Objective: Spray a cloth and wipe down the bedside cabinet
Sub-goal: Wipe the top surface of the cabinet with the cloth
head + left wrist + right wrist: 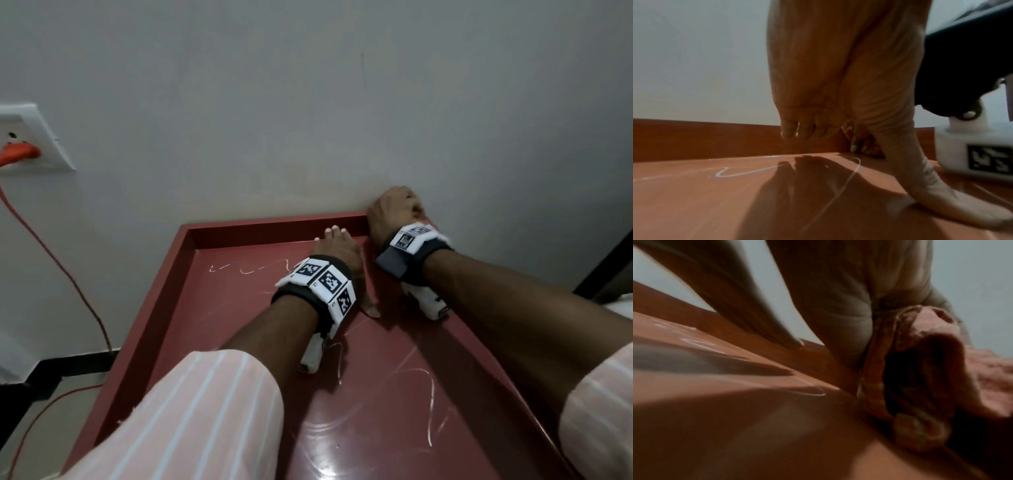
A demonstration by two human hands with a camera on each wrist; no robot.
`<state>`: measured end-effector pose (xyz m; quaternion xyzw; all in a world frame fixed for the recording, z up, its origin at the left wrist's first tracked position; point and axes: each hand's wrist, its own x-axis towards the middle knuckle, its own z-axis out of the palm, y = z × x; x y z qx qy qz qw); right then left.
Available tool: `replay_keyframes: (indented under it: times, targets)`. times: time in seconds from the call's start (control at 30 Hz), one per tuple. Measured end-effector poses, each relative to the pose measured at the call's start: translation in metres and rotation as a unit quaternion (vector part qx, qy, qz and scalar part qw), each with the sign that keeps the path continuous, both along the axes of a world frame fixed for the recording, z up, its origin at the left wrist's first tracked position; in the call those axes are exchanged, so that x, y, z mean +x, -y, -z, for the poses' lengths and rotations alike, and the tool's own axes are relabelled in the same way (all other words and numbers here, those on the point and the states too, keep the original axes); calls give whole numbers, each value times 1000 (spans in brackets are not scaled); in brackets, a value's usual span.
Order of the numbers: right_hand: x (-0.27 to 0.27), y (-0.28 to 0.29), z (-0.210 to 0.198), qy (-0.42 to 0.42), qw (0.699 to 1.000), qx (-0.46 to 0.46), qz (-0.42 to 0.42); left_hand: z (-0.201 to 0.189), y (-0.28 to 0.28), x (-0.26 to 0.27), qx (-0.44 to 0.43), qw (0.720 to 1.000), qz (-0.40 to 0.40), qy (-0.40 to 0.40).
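Both hands: down on the bedside cabinet point(260, 342), both near its far right corner, because that corner is what I judge I am cleaning now.
Right hand: my right hand point(397, 209) is curled into a fist round the cloth point(920, 363), bunched up so I can push it into the angle where the raised rim point(274, 226) meets the wall point(308, 102).
Cloth: reddish, crumpled, wedged in that far right corner; from the head view my fist hides nearly all of it.
Left hand: my left hand point(339, 253) sits just left of the right one, fingers point(789, 131) hanging straight and loose above the top, holding nothing, thumb pressed flat on the surface (I take it as a brace while I lean in).
Cabinet top: glossy red, with thin pale squiggles to the left of the corner and nearer me, so I judge much of the surface is not yet wiped.
Spray bottle: not in any view, so I cannot tell where it stands.
Surroundings: left of the cabinet, a white wall socket point(34, 137) with an orange plug point(19, 152) and its cable point(75, 284) trailing down to the floor.
Risk: the right wrist view is blurred, so how firmly the cloth bears on the rim I cannot tell.
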<state>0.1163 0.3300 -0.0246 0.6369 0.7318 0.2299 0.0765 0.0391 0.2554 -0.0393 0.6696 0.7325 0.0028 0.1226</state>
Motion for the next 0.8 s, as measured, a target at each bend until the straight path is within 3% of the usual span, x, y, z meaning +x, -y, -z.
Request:
replay_keyframes:
  times: [0.17,0.23,0.3,0.4,0.47,0.6,0.7,0.8]
  targets:
    - [16,1,4,-10,988,44,-150,6,-9,7,5,1000,-18,-17]
    - [35,-10,-13,-35,990,60,-125,4,-11,8,2,1000,-18,-23]
    - [58,-22,-30,-105,993,2,-53,-1,-14,9,-28,999,-5,-27]
    - [91,-24,-34,-281,948,-135,-72,-10,-15,15,-39,998,47,-28]
    - [94,-19,-34,-319,934,-143,-76,-18,-11,19,-44,993,99,-43]
    - [91,-9,-32,-333,932,-127,-61,-31,1,24,-76,986,127,-72]
    - [111,2,-22,-299,943,-119,-84,-32,13,33,-57,988,135,-36]
    - [125,9,-5,-242,961,-133,-23,-26,14,42,-62,989,135,12]
